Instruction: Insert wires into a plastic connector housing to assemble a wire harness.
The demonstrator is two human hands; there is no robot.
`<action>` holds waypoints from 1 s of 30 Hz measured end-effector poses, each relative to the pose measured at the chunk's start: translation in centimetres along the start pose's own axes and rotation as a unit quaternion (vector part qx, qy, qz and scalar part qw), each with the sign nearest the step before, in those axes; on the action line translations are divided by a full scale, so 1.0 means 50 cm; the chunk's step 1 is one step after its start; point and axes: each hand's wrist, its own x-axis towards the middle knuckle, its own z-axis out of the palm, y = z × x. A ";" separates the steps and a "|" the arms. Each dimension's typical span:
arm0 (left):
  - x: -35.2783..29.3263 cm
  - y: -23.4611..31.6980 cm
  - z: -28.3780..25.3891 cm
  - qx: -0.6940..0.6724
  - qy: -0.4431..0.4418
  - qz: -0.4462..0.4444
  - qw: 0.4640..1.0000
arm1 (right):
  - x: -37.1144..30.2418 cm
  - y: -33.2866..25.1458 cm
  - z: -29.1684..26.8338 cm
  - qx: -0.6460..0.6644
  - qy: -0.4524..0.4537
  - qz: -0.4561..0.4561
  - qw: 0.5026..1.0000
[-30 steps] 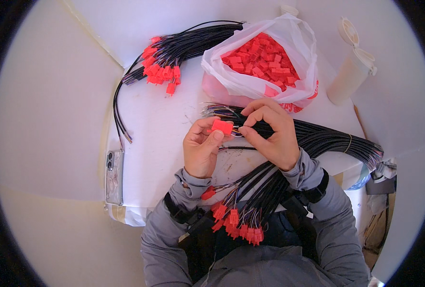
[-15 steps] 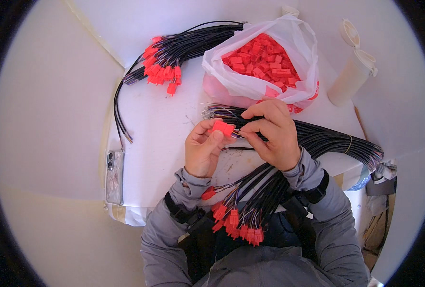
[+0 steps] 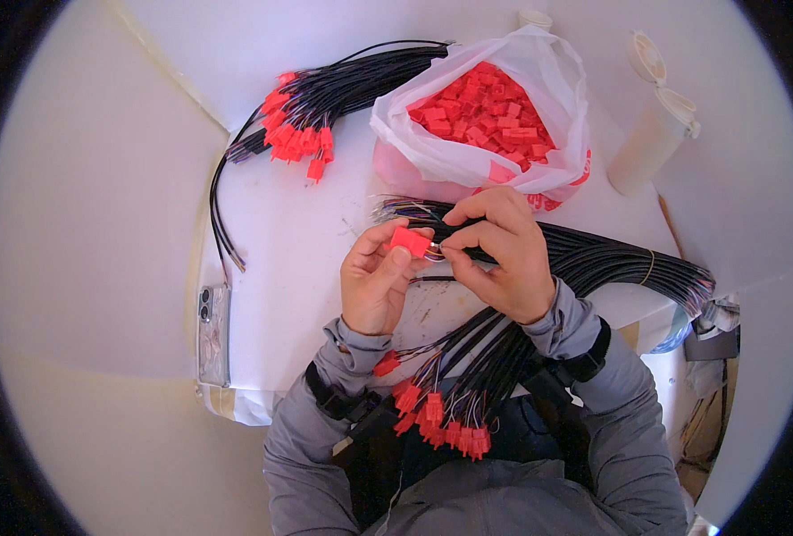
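Observation:
Between the thumb and fingers of my left hand (image 3: 374,281) is a red plastic connector housing (image 3: 410,241). Thin wires run out of its right end. My right hand (image 3: 504,255) pinches one of these wires close to the housing, thumb against forefinger, with the other fingers curled above. The tip of that wire is too small to make out. Behind my right hand lies a long bundle of black cables (image 3: 611,255) with stripped wire ends. Below my hands, a second bundle of black cables (image 3: 486,357) ends in several red connectors (image 3: 432,411) near my lap.
A white plastic bag (image 3: 396,147) full of red connector housings (image 3: 477,107) stands at the back. Left of it lies another cable bundle (image 3: 370,80) with red connectors. A cream bottle (image 3: 651,147) with its lid up stands at right, a phone (image 3: 213,335) at the left edge.
The whole scene has shifted slightly left in the picture. My right fingertips have moved a little closer to the housing, still on the wire; my left hand keeps its grip.

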 end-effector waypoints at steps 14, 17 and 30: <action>-0.002 -0.002 0.001 0.068 -0.007 0.022 0.997 | -0.001 0.007 0.002 -0.048 -0.001 -0.075 0.996; -0.002 -0.003 0.001 0.058 0.000 0.019 0.998 | -0.002 0.005 0.004 -0.055 -0.003 -0.065 0.996; 0.001 -0.004 0.001 -0.020 0.008 -0.027 0.999 | 0.001 0.003 0.003 -0.047 0.007 -0.077 0.996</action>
